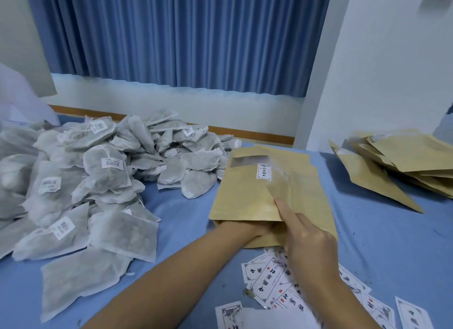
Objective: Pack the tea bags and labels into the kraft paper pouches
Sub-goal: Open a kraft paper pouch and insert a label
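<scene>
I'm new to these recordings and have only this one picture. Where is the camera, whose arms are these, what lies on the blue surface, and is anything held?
There is no machine here. A person wears one wide-angle camera on the head, looking forward and down, so both arms enter from the bottom edge. On the blue surface lie a heap of tea bags at the left, printed labels nearest the person, and a stack of further pouches at the right. In the middle lies one kraft paper pouch, its mouth toward the person. The left hand reaches into that mouth and is mostly hidden, so its grip cannot be seen. The right hand rests on the pouch near the mouth, index finger straight on the paper. Whether its thumb pinches the edge is hidden.
</scene>
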Demonstrator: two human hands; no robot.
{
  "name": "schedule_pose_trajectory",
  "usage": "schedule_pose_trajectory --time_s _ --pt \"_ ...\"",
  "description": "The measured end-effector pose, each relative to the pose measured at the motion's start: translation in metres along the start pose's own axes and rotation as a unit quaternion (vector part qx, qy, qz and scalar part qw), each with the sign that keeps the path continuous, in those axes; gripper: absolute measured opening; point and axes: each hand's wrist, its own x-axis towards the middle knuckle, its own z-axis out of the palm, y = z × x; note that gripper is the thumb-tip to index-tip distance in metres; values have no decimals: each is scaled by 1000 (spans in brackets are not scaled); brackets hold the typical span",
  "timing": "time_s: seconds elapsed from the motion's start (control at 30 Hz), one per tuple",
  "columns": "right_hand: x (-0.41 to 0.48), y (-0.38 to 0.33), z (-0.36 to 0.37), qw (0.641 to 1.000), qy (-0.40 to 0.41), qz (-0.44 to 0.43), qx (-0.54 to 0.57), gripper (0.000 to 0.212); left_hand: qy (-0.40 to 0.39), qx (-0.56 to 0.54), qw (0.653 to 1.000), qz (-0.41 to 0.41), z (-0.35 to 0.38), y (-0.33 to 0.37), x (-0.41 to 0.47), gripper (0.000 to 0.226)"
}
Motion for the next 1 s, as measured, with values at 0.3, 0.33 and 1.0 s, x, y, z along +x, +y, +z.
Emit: schedule_pose_trajectory --time_s 0.3,0.33,1.0 --pt "4 -4 -10 995 -46 92 -14 89 470 -101 842 245 -17 -46 -70 22" --pt "4 -4 -11 993 -54 101 -11 89 512 -139 825 194 -23 -59 -67 21" --pt "6 2 -8 993 -66 100 -3 78 528 -155 815 -181 -34 -104 -16 33"
